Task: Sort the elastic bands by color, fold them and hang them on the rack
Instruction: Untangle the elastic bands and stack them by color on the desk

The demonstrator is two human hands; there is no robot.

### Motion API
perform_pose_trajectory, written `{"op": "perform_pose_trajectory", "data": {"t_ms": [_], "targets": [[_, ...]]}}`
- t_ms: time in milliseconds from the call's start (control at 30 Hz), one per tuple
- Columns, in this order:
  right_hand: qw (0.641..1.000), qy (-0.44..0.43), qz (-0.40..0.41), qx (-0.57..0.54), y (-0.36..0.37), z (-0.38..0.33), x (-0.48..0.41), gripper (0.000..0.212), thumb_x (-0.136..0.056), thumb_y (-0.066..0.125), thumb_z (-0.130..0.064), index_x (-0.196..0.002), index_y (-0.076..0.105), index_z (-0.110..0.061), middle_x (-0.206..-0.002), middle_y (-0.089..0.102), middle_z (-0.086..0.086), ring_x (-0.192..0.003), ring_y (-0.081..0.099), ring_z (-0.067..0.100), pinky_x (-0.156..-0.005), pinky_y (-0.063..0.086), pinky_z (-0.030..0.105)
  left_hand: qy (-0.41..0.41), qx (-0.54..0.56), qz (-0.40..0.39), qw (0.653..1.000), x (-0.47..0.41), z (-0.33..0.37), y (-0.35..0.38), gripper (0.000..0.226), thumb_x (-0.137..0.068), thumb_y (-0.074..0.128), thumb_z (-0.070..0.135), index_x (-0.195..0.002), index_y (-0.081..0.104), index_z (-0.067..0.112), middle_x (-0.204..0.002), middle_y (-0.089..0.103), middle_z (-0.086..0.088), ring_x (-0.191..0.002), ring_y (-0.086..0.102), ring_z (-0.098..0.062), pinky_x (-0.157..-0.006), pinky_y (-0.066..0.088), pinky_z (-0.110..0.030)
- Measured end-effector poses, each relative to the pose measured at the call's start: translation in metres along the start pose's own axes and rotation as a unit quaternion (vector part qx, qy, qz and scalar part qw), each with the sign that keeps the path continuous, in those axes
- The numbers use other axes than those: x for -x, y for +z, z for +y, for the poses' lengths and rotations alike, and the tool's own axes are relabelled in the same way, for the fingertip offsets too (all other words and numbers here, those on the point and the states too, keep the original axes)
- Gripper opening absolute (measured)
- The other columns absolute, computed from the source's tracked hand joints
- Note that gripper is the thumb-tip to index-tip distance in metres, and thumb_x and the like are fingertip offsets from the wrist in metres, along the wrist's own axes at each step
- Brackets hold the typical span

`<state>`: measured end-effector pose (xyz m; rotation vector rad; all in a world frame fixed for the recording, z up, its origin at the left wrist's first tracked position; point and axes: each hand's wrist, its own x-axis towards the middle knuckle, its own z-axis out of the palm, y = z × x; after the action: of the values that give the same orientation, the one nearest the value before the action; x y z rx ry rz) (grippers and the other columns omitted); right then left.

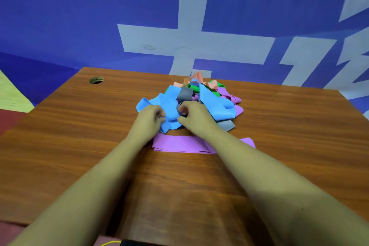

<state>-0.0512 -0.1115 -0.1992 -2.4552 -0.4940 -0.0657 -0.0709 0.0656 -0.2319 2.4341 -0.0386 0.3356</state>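
A tangled heap of elastic bands lies at the far middle of the wooden table [79, 146]: blue band [215, 104], grey band [184, 94], green band [192, 87], peach band [196, 78] and purple band [229, 96] are mixed together. A folded purple band [179, 145] lies flat in front of the heap, partly under my forearms. My left hand [148, 121] pinches the near fold of the blue band. My right hand [194, 118] grips the same blue band close beside it, fingers curled. No rack is in view.
A round cable hole [96, 80] sits in the table's far left corner. A blue and white wall banner [179, 26] stands right behind the table. A yellow cord [108, 243] and a dark object show at the near edge.
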Motion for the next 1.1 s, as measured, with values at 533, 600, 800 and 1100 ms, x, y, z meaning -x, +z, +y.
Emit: {"op": "perform_pose_trajectory", "data": {"t_ms": [533, 600, 800, 1100], "targets": [[0.957, -0.011, 0.111, -0.268, -0.080, -0.062, 0.008, 0.010, -0.084, 0.071, -0.010, -0.075, 0.067, -0.007, -0.059, 0.053, -0.006, -0.045, 0.045, -0.001, -0.049, 0.034, 0.011, 0.088, 0.256, 0.072, 0.960, -0.007, 0.078, -0.063, 0.037, -0.087, 0.069, 0.025, -0.120, 0.055, 0.019, -0.121, 0.060, 0.001, -0.109, 0.058, -0.009, -0.084, 0.045, -0.016], [0.950, -0.012, 0.121, -0.286, -0.096, -0.072, 0.011, 0.014, -0.086, 0.069, -0.012, -0.082, 0.067, 0.001, -0.063, 0.053, -0.001, -0.051, 0.044, 0.004, -0.052, 0.038, 0.018, 0.081, 0.245, 0.037, 0.965, -0.005, 0.086, -0.066, 0.039, -0.087, 0.069, 0.024, -0.123, 0.056, 0.018, -0.125, 0.062, -0.001, -0.112, 0.058, -0.007, -0.082, 0.043, -0.011], [0.924, -0.011, 0.160, -0.348, -0.137, -0.095, 0.026, 0.009, -0.087, 0.067, -0.012, -0.091, 0.067, -0.004, -0.074, 0.058, 0.002, -0.070, 0.060, 0.017, -0.056, 0.048, 0.028, 0.051, 0.256, 0.027, 0.965, 0.009, 0.105, -0.072, 0.038, -0.081, 0.064, 0.035, -0.101, 0.062, 0.003, -0.094, 0.068, -0.012, -0.082, 0.057, -0.015, -0.078, 0.050, -0.042], [0.900, 0.051, 0.196, -0.386, -0.158, -0.079, 0.061, 0.011, -0.086, 0.068, -0.016, -0.085, 0.064, -0.005, -0.073, 0.056, 0.007, -0.062, 0.051, 0.014, -0.051, 0.041, 0.021, 0.059, 0.370, -0.079, 0.924, 0.053, 0.119, -0.071, 0.010, -0.093, 0.062, 0.019, -0.101, 0.067, 0.015, -0.090, 0.068, 0.004, -0.082, 0.060, -0.010, -0.073, 0.046, -0.025]]}}
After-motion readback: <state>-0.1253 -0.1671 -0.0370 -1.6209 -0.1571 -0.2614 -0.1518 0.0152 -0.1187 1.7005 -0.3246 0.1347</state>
